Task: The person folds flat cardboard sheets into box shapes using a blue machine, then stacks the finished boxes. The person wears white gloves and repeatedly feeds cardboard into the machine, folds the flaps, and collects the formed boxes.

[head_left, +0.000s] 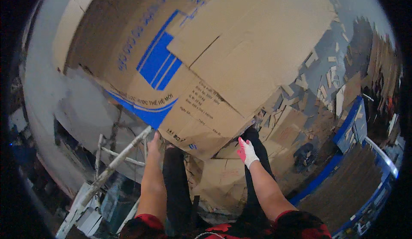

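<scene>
**Big flattened box held up over a scrap-strewn floor**

The floor (319, 73) is grey and littered with cardboard scraps (330, 78), thickest at the right and just under the person's feet. More flat cardboard sheets (223, 176) lie in a pile between the legs. At the far right runs a blue frame (343, 129) with a wooden surface beside it, and beyond that stands a dark stack of boards, too dim to make out. At the lower left a pale metal stand (113, 164) of thin bars leans across the view.

A large flattened cardboard box (206, 58), brown with blue stripes and dark print, fills most of the upper picture. It is tilted, its lower edge sloping down toward the person, and it hides the floor behind it.

The left hand (154, 141) is bare and reaches up to the lower edge of the box, its fingers against the cardboard near the blue stripe; whether they curl round the edge cannot be told. The right hand (246, 152) wears a white glove with pink patches and is raised to the box's lower corner, touching or just beside it; its grasp is also unclear. Both forearms come up from red sleeves at the bottom.
</scene>
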`<state>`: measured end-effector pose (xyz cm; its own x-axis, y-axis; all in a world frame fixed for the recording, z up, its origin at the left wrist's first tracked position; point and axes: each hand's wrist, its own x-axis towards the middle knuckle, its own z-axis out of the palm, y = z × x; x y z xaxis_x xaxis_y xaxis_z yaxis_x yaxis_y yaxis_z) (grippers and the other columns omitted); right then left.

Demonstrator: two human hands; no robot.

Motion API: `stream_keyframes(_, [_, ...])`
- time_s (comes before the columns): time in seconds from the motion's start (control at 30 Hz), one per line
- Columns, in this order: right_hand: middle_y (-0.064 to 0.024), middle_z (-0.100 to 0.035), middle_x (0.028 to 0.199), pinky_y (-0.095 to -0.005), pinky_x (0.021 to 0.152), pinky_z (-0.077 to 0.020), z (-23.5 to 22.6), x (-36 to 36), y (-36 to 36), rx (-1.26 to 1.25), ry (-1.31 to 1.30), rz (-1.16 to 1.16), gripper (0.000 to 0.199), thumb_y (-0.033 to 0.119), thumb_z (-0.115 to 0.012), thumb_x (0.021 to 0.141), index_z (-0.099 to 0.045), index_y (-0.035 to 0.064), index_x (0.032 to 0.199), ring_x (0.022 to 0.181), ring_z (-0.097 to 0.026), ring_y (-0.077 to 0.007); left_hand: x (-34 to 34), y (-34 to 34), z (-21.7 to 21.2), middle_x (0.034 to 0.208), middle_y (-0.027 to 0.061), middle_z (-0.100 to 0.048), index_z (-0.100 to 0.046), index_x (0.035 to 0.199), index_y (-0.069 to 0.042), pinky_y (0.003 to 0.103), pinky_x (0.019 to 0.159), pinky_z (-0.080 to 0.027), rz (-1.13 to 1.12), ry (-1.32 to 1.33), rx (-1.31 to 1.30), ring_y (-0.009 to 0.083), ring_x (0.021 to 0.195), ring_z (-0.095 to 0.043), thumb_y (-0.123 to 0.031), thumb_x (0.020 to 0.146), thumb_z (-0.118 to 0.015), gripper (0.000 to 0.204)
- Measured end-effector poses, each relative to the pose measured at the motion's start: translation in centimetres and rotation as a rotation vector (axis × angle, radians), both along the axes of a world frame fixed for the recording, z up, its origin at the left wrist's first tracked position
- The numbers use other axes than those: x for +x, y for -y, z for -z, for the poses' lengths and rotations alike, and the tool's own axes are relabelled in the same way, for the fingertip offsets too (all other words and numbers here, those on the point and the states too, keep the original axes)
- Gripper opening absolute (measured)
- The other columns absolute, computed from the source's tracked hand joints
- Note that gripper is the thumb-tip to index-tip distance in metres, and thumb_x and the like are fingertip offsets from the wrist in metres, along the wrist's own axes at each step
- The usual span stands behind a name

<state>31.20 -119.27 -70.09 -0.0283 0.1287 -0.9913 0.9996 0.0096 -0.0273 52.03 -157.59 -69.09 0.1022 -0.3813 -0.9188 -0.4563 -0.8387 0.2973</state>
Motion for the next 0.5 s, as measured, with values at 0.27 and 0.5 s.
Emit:
stream_keyframes(0.27, [-0.0064, -0.044, 0.137, -0.0402, 0.100, -0.0344, 8.8, 2.2, 0.9, -0.052, -0.021, -0.211, 0.051, 0.036, -0.057, 0.091, -0.041, 0.0138, 0.134, 0.127, -0.039, -0.0241, 4.2, -1.1, 10.4, 0.122, 0.0076, -0.057, -0.048, 0.129, -0.009, 0.046, 0.084, -0.046, -0.181, -0.236, 0.125, 0.0282, 0.106, -0.056, -0.044, 0.088, -0.059, 0.055])
stream_keyframes(0.5, [-0.0075, -0.059, 0.108, -0.0389, 0.081, -0.0457, 12.1, 2.6, 0.8, -0.254, -0.054, 0.220, 0.028, 0.029, -0.054, 0.092, -0.054, 0.0102, 0.112, 0.102, -0.056, -0.0238, 4.1, 0.4, 11.5, 0.117, 0.0073, -0.059, -0.049, 0.128, -0.012, 0.047, 0.083, -0.046, -0.016, -0.163, 0.264, 0.0283, 0.103, -0.057, -0.043, 0.086, -0.063, 0.054])
